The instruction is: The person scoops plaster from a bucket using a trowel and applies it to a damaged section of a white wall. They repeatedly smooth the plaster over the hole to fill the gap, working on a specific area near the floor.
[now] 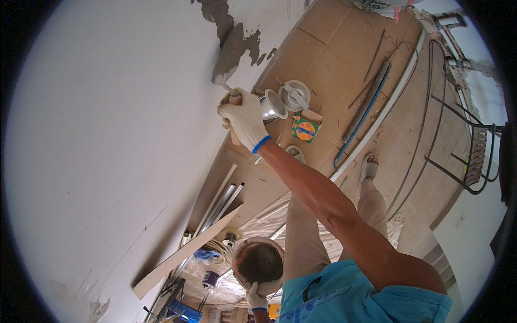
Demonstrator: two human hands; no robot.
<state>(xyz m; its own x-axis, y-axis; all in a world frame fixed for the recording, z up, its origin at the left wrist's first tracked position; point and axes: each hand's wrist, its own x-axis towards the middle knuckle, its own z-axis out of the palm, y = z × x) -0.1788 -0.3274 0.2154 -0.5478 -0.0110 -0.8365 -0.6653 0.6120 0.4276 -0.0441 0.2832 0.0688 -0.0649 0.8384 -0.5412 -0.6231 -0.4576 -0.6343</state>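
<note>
My gloved right hand [242, 116] is closed round the wooden handle of a trowel [223, 79], its arm stretched out to the white wall [107, 134]. The trowel's blade lies against the wall, over a patch of wet grey mortar [215, 13]. Low in the picture, my gloved left hand [256, 297] grips the near rim of a bucket [275, 248]. Dark grey mortar [260, 263] sits inside that bucket. Part of the left hand's grip is hidden beneath the rim.
By the wall's foot are a metal flanged pipe piece [274, 105], a white round fitting [295, 96] and a green-and-orange box [306, 128]. A long board [186, 252] and metal tubes lean nearby. Grey foam tubing [366, 102] and a black metal rack [476, 148] lie right.
</note>
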